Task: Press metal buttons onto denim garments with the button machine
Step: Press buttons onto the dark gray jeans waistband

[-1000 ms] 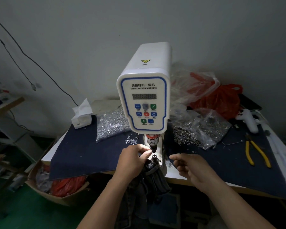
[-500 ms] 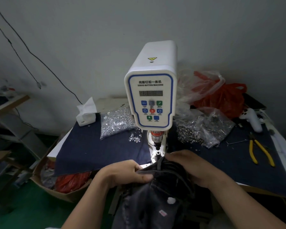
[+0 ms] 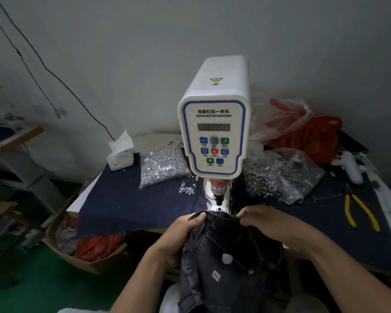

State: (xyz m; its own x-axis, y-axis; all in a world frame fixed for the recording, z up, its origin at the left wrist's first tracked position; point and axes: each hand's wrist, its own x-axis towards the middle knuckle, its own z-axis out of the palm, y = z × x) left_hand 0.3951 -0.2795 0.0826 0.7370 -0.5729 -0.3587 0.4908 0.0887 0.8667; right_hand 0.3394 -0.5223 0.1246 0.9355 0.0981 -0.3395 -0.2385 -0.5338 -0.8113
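Left hand point(image 3: 181, 233) and right hand point(image 3: 269, 224) both pinch denim garment point(image 3: 226, 251) at lower centre; keep waistband flat, centred under button machine point(image 3: 215, 136) punch.

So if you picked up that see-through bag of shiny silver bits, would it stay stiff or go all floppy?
Probably floppy: the bag of silver pieces is thin clear plastic, slumped on the blue cloth. It likely feels heavy for its size, being full of metal. Pieces could spill; a few loose pieces lie beside it.
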